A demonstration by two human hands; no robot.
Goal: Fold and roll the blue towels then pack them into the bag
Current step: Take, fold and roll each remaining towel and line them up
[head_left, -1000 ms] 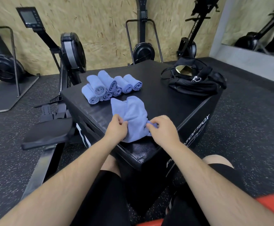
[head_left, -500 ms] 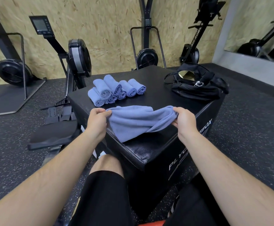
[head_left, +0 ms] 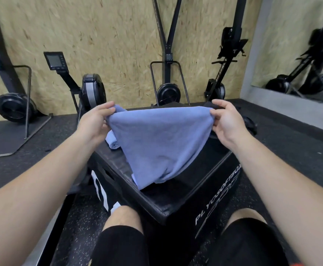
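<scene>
With left grip and right grip pinching top corners of soft blue cloth towel, hold edge taut, lower flat, fold evenly.

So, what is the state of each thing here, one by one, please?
towel: spread, held up, lower edge on box.
left hand: pinches towel's left corner.
right hand: pinches right corner.
rolled towel: on box, mostly hidden.
bag: mostly hidden; cannot tell.
</scene>
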